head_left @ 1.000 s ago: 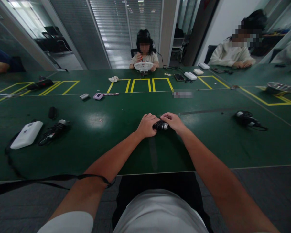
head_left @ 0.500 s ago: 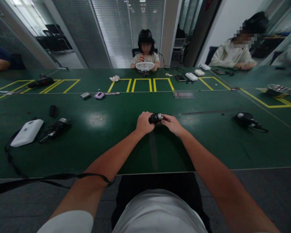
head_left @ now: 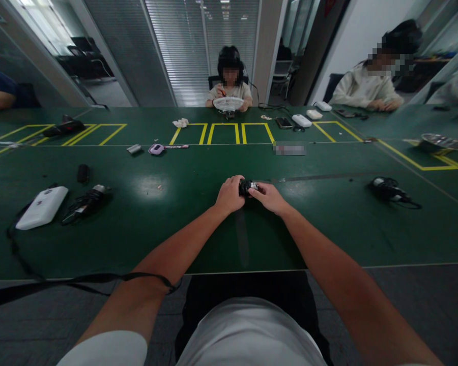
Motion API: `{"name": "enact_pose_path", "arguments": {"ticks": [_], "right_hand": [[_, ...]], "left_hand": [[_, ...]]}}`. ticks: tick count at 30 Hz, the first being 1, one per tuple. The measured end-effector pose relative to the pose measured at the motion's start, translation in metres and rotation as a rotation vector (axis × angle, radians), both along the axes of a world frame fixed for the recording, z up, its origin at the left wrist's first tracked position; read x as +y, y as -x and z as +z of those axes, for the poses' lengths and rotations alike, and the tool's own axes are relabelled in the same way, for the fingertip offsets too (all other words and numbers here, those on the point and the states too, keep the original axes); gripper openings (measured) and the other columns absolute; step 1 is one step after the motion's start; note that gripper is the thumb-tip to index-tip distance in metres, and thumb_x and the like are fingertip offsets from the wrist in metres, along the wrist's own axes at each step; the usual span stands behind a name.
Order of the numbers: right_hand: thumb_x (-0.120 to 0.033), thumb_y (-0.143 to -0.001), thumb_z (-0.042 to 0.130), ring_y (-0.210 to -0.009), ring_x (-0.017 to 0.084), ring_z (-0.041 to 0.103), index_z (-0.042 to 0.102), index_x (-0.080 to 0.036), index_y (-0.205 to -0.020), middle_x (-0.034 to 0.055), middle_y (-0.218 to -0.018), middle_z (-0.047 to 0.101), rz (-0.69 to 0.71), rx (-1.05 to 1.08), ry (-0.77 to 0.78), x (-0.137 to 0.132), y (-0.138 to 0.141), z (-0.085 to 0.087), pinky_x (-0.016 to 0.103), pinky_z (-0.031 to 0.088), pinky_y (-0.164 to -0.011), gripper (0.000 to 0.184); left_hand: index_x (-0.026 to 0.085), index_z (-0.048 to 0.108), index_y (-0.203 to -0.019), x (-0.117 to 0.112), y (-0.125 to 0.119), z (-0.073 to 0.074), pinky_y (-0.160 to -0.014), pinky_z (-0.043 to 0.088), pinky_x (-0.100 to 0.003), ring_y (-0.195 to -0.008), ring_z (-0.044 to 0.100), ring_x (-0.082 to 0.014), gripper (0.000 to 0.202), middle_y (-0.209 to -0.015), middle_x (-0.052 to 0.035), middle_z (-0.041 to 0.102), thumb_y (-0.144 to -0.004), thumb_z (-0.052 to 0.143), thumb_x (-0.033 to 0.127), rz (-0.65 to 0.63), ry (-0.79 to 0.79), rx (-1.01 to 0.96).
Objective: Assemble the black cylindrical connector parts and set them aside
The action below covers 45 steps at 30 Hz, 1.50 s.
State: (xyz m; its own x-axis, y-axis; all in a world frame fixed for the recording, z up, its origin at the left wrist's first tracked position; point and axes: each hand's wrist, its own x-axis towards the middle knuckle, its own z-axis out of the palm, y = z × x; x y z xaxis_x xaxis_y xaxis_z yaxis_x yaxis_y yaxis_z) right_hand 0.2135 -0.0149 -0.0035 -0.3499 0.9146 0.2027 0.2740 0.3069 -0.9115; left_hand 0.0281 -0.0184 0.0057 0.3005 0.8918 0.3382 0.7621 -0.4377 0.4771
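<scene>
Over the middle of the green table, my left hand is wrapped around a black cylindrical object with a silver end. Dark coils or ridges show along its body, but its exact kind is unclear. My right hand closes on the silver end from the right, thumb towards me. Fingers of both hands cover much of the object. It lies roughly level, silver end to the right.
At left are a white power bank, a small black case and a corded black item. Another black corded bundle lies at right. Across the table, a person handles a white round basket-like object.
My right hand has moved left and its thumb now lies over the silver end. The black object has shifted slightly right, with my left hand still around it.
</scene>
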Motion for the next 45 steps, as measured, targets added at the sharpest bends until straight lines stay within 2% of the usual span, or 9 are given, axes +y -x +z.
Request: {"name": "enact_pose_path", "arguments": {"ticks": [3,8,12,19,28,34,45], "right_hand": [[-0.056,-0.083,0.061,-0.074,0.018,0.06,0.065,-0.017,-0.09,0.003,-0.08,0.064,-0.037,-0.011,-0.016,0.0,0.002,-0.001,0.03,0.048,-0.071,0.04],[-0.054,-0.084,0.058,-0.068,0.016,0.054,0.062,-0.017,-0.083,0.0019,-0.075,0.061,-0.093,-0.065,-0.059,-0.001,0.004,0.001,0.029,0.042,-0.065,0.038],[-0.054,-0.084,0.057,-0.063,0.014,0.047,0.059,-0.017,-0.076,0.0,-0.069,0.056,-0.132,-0.165,-0.117,-0.003,0.004,0.005,0.027,0.036,-0.06,0.038],[-0.055,-0.082,0.057,-0.058,0.011,0.041,0.054,-0.018,-0.068,-0.0018,-0.062,0.05,-0.125,-0.265,-0.124,-0.004,0.005,0.004,0.026,0.028,-0.055,0.04],[-0.056,-0.084,0.057,-0.059,0.012,0.042,0.056,-0.018,-0.071,-0.0016,-0.063,0.05,-0.111,-0.301,-0.146,-0.004,0.006,0.004,0.026,0.028,-0.056,0.041],[-0.056,-0.085,0.055,-0.059,0.012,0.041,0.056,-0.017,-0.073,-0.0009,-0.065,0.052,-0.09,-0.29,-0.151,-0.003,0.006,0.003,0.026,0.029,-0.056,0.041],[-0.046,-0.089,0.055,-0.074,0.017,0.057,0.069,-0.015,-0.101,0.0044,-0.086,0.067,-0.051,-0.294,-0.168,-0.003,0.005,0.005,0.029,0.045,-0.071,0.036]], "left_hand": [[0.017,0.043,-0.133,-0.001,0.0,0.001,-0.099,0.044,-0.045,-0.115,0.053,-0.0285,0.061,-0.126,-0.0137,0.057,-0.074,0.06,0.015,-0.06,-0.049,0.023],[0.016,0.035,-0.141,-0.005,-0.001,0.006,-0.104,0.04,-0.044,-0.121,0.049,-0.0285,0.069,-0.135,-0.0141,0.051,-0.078,0.062,0.025,-0.203,-0.114,0.065],[0.018,0.036,-0.141,-0.006,-0.003,0.008,-0.105,0.039,-0.046,-0.125,0.047,-0.0295,0.066,-0.137,-0.014,0.05,-0.082,0.062,0.032,-0.187,-0.096,0.1],[0.018,0.039,-0.138,-0.003,-0.003,0.009,-0.103,0.041,-0.044,-0.124,0.048,-0.0287,0.057,-0.136,-0.0129,0.051,-0.085,0.058,0.028,-0.195,-0.109,0.183],[0.017,0.047,-0.125,-0.004,-0.001,0.013,-0.096,0.044,-0.041,-0.112,0.053,-0.0268,0.037,-0.123,-0.0121,0.056,-0.09,0.052,0.027,-0.211,-0.102,0.236],[0.016,0.05,-0.119,-0.001,-0.002,0.011,-0.09,0.045,-0.04,-0.107,0.054,-0.0266,0.029,-0.117,-0.0122,0.058,-0.091,0.047,0.025,-0.184,-0.117,0.261],[0.018,0.049,-0.118,0.005,0.003,0.008,-0.09,0.045,-0.041,-0.107,0.053,-0.0274,0.03,-0.116,-0.0116,0.058,-0.089,0.053,0.026,-0.116,-0.118,0.296]]}}
